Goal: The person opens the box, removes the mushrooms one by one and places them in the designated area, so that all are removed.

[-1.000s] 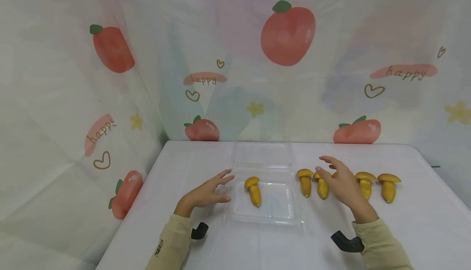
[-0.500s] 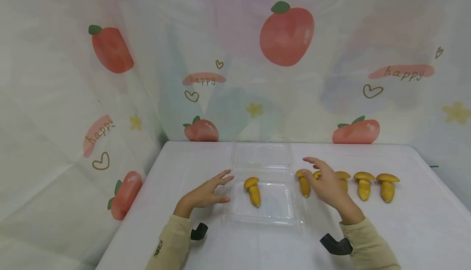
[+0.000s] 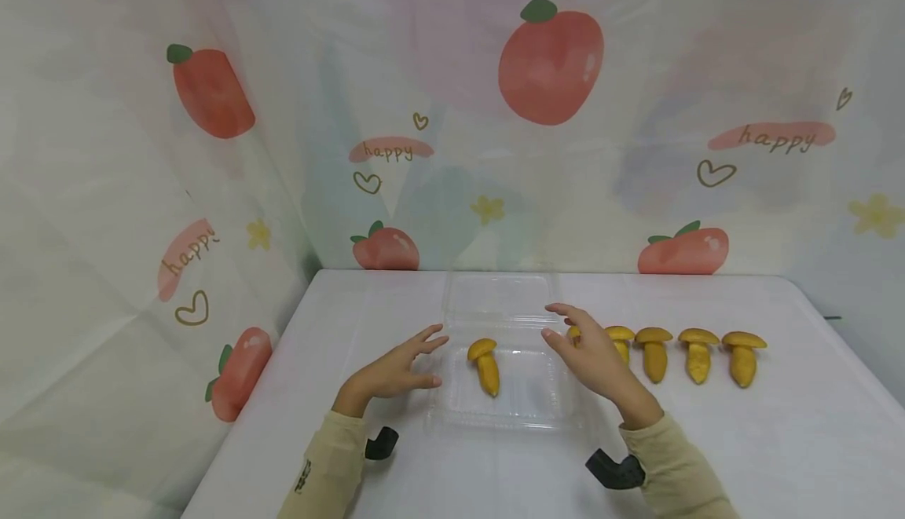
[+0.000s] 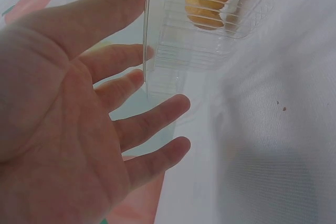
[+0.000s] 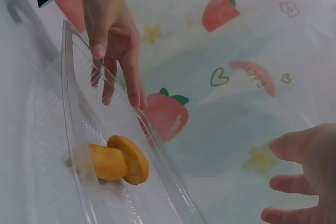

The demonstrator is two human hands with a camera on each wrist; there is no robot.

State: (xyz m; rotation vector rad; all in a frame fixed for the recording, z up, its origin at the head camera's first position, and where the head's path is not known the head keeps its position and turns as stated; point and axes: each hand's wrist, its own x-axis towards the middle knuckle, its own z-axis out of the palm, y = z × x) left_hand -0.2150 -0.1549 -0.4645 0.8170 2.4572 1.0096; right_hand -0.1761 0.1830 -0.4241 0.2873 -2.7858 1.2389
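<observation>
A yellow toy-like mushroom (image 3: pixel 485 367) with a wide cap lies in the base of a clear hinged plastic box (image 3: pixel 505 425). The box stands with its lid (image 3: pixel 500 297) folded back away from me. At its left side is my left hand (image 3: pixel 389 371), fingers spread; in the left wrist view its thumb and fingertips are right at the clear wall. My right hand (image 3: pixel 592 358) holds nothing and hovers by the box's right edge, fingers relaxed. It partly covers the leftmost of several more mushrooms. From the right wrist view, the boxed mushroom (image 5: pixel 118 161) appears through the clear plastic.
To the right of the box, a row of mushrooms (image 3: pixel 654 354) lies on the white table (image 3: pixel 792 425), caps pointing away from me. A fruit-printed cloth (image 3: pixel 438 71) hangs behind the table and along its left side.
My right hand has moved left, from above the middle of the mushroom row to the right edge of the box, uncovering mushrooms behind it. My left hand has stayed in place.
</observation>
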